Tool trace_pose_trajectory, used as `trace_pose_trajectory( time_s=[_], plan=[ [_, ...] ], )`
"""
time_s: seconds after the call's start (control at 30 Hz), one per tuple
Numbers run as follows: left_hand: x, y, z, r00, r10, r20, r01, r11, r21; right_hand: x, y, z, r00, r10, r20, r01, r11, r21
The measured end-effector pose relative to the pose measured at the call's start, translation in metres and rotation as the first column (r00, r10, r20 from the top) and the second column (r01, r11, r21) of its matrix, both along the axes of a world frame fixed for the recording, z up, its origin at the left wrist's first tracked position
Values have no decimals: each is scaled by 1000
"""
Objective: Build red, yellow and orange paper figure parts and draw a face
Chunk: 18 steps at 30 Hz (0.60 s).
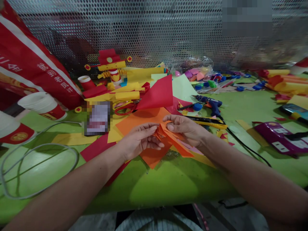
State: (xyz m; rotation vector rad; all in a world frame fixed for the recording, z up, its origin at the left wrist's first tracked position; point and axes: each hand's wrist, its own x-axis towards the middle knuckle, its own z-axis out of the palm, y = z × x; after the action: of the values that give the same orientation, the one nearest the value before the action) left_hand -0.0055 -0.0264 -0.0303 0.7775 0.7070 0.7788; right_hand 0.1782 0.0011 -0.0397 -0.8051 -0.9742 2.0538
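Observation:
A folded piece of orange paper (pixel 166 132) is held between both hands near the middle of the view. My left hand (pixel 141 139) pinches its left end with thumb and forefinger, the other fingers loosely curled. At its upper right, my right hand (pixel 184 126) grips it between thumb and fingers. Beneath the hands lie flat orange sheets (pixel 152 157), with red paper (pixel 96 149) and yellow paper around them. Red-handled scissors (pixel 125 109) rest just beyond my left hand. A black and yellow cutter (pixel 208 122) lies beyond my right hand.
Paper cups (pixel 43 106), a phone (pixel 98 118) and a looped white cable (pixel 75 157) are at the left. Behind stand a red and yellow paper figure (pixel 112 64) and a perforated metal panel (pixel 149 29). A blue glue gun (pixel 211 104) and purple power strip (pixel 280 138) lie at the right.

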Motion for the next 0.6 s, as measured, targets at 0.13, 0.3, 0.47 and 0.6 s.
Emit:
trace_pose_trajectory(
  time_s=[0.13, 0.3, 0.47, 0.6],
  plan=[
    [0, 0, -1, 1000, -2, 9, 2, 1000, -11, 1, 0, 0, 1000, -1, 10, 1, 999, 45],
    [0, 0, -3, 1000, 5, 3, -5, 1000, -15, 0, 1, -1, 1000, -4, 13, 3, 1000, 31],
    [1, 1, -4, 1000, 11, -20, -11, 1000, -23, -1, 0, 1, 1000, -19, 1, 19, 1000, 14],
    [0, 0, -4, 990, 58, -131, -57, 998, 8, -2, 0, -1, 998, -17, 59, 16, 1000, 19]
  ],
)
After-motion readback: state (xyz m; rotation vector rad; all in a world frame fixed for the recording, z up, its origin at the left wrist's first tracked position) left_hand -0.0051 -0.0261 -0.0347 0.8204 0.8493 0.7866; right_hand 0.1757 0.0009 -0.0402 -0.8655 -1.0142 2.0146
